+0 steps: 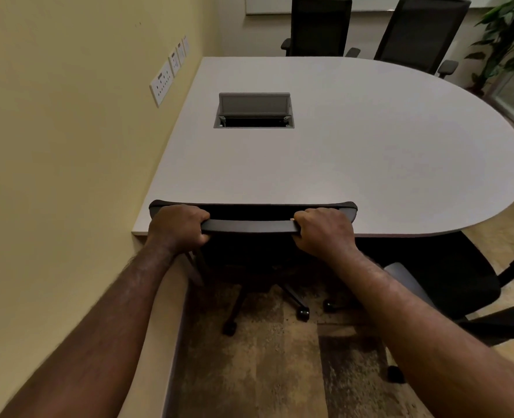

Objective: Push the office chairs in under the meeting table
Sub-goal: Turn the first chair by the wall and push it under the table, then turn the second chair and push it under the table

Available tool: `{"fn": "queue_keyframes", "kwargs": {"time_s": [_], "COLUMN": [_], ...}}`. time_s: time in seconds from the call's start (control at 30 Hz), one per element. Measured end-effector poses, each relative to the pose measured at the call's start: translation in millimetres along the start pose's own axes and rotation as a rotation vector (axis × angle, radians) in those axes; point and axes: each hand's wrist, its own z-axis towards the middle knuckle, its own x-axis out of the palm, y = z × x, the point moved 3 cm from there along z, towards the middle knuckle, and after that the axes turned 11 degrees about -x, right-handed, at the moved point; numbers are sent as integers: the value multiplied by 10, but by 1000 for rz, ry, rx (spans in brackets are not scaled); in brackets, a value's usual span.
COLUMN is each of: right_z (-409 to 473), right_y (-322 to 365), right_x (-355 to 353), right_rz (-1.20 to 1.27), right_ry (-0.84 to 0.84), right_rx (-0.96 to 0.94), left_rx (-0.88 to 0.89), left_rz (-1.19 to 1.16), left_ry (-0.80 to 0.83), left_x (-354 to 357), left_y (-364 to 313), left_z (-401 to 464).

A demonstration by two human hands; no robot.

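Against the yellow wall (53, 146) stands the grey worktop (355, 164); left hand (175, 226) and right hand (325, 230), fingers curled, grip the backrest of the chair (251, 226) at its near edge.

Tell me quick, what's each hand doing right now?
Left hand: closed, its grip on the black office chair's curved top rail.
Right hand: closed, gripping the same rail.

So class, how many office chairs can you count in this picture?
4: one gripped chair at the near edge, two chairs at the far side, one chair at right, partly cut off. Others may be hidden.
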Motion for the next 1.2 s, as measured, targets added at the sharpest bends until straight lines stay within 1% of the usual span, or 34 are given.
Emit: {"fn": "queue_keyframes", "kwargs": {"time_s": [0.13, 0.2, 0.33, 0.47, 0.53, 0.6, 0.7, 0.83, 1.07, 1.2], "right_z": [-54, -147, -461, -791, -981, -1210, -1604, -2210, -3400, -4091], "right_y": [-3, 11, 69, 24, -53, -154, -359, -720, -1503, -1987], "right_x": [0, 3, -26, -144, -218, -285, -392, -602, -1017, -1184], "right_rz": [27, 17, 3, -29, -32, -55, -91, -109, -176, -189], "right_ry": [-49, -100, -211, -257, -262, -252, -240, -278, -360, -397], "right_rx": [-12, -22, 37, 126, 170, 214, 290, 419, 594, 637], "left_rx": [-25, -32, 58, 202, 284, 352, 424, 507, 604, 595], "left_rz": [-23, -93, -249, -326, -350, -376, -395, -398, -431, -455], "left_ry": [55, 47, -61, -169, -213, -224, -188, -126, -128, -138], "left_x": [-25, -28, 13, -52, -93, -125, -162, -224, -385, -424], "left_y": [-42, -62, -157, -520, -804, -1143, -1683, -2382, -3641, -4366], "left_z": [-31, -71, -221, -334, -363, -390, -415, -412, -482, -604]}}
